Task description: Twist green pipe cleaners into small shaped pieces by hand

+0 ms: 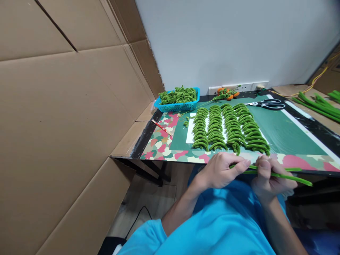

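Stick: 1 red-and-white stick (162, 127), on the camouflage-print cover (151, 150).
Basket: 1 blue plastic basket (176, 107), heaped with curled green pieces (183, 95); too tangled to count.
Columns: 4 columns of curled chenille pieces (214, 128) on white paper (189, 134); overlap hides the piece count.
Left hand (221, 170): thumb and index pinching 2 green chenille strands (304, 181), at the table's front edge.
Orange bunch: 1 orange flower bunch (228, 93), by the wall sockets (248, 87).
Right hand (273, 177): thumb pressing the same strands against curled fingers; 2 ends stick out past it.
Scissors: 1 pair of black-handled scissors (271, 104).
Far right: straight green stems (320, 108), overlapping, count unclear.
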A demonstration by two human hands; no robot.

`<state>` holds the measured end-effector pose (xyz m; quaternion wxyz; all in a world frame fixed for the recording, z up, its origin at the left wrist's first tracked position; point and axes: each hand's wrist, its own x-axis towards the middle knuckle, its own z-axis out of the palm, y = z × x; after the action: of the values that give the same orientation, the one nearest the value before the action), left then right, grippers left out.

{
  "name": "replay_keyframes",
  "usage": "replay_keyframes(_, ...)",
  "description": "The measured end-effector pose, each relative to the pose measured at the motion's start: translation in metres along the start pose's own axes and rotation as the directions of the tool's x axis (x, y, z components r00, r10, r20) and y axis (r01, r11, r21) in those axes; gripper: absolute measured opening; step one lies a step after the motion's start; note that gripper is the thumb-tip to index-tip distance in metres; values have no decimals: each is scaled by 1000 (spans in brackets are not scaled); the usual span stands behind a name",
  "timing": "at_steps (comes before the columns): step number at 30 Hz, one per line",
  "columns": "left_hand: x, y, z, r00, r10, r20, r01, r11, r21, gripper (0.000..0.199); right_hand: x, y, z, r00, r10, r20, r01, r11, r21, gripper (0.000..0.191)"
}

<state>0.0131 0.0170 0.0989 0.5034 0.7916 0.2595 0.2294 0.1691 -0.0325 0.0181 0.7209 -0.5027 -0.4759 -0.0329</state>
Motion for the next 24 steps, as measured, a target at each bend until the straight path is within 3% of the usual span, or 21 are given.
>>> replay_keyframes(8, -1, -1, 0, 999, 43, 9, -43, 999, 24, 62, 0, 1, 2, 997, -66, -35, 68, 997, 40, 42)
replay_keyframes(17, -3, -2, 2, 999, 46, 6, -46, 998, 43, 62, 1, 0, 3, 998, -37, -51, 35, 999, -42, 50)
replay_keyframes(24, -3, -4, 3, 998, 70, -5, -70, 997, 35, 61, 0, 0, 3, 998, -52, -32, 52, 999, 1, 47)
